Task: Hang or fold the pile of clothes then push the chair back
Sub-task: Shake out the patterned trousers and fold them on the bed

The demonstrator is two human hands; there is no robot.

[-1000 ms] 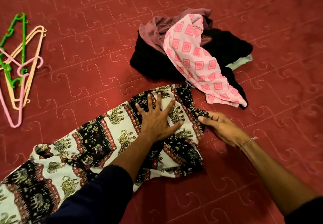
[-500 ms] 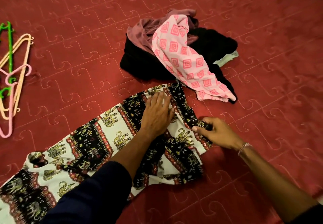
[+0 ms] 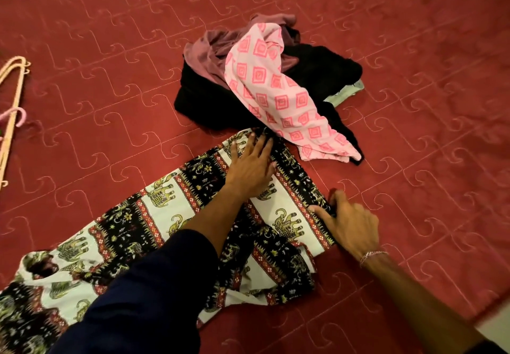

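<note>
Head view, left hand (image 3: 249, 168) flat, slid up elephant-print cloth (image 3: 165, 215), right hand (image 3: 349, 224) still pinching its edge

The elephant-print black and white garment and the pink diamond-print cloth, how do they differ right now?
The elephant-print black and white garment lies spread flat on the red quilted surface; the pink diamond-print cloth is draped crumpled over the clothes pile. The left hand presses the elephant garment and the right hand pinches its edge; nothing touches the pink cloth. Both are patterned fabric.
</note>
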